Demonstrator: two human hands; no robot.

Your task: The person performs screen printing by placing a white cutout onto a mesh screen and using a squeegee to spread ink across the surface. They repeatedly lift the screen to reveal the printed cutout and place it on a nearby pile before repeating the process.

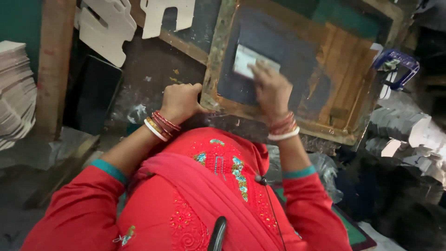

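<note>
A wooden screen-printing frame [218,56] with a dark ink-stained mesh lies flat in front of me. My left hand [182,101] grips the frame's near left corner, fingers curled over the wood. Over the mesh, my right hand [270,88] is closed on a small pale flat scraper [245,60] that rests on the dark mesh. Both wrists wear red and white bangles, and both sleeves are red with teal cuffs.
A stack of white card sheets [16,93] stands at the far left beside a wooden post [53,65]. White cut-out card shapes [109,28] lean at the top. More cut white pieces [409,135] pile at the right, near a blue clamp [397,65].
</note>
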